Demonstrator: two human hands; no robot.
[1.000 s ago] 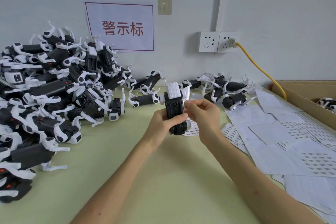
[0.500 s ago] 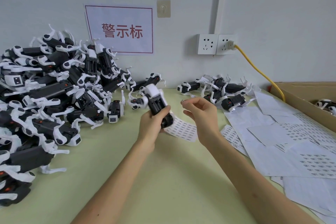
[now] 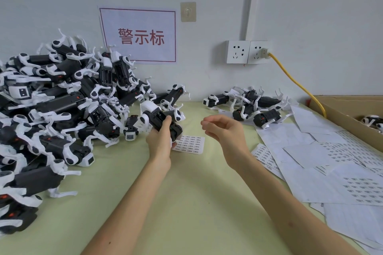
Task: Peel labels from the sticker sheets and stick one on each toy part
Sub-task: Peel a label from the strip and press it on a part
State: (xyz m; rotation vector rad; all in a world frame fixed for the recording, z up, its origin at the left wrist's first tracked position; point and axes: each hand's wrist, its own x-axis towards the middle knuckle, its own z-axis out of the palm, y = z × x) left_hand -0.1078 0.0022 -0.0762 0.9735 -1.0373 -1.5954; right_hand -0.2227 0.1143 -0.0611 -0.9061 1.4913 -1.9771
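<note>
My left hand (image 3: 160, 141) grips a black and white toy robot dog (image 3: 159, 119), tilted, above the table's middle. My right hand (image 3: 223, 130) hovers to its right with loosely curled fingers and holds nothing. A small sticker sheet (image 3: 191, 144) with rows of labels lies on the table between and below the hands. A big pile of the same toys (image 3: 58, 109) fills the left side. A smaller group of toys (image 3: 252, 107) lies at the back right.
Several white backing and sticker sheets (image 3: 331, 163) cover the table's right side. A cardboard box (image 3: 350, 118) with a toy inside stands at the far right. A yellow cable (image 3: 298, 84) runs from the wall socket. The table top (image 3: 186, 203) is pale green.
My left hand carried the toy leftward and down toward the big pile, tilting it. My right hand let go of the toy and now hovers apart from it.
</note>
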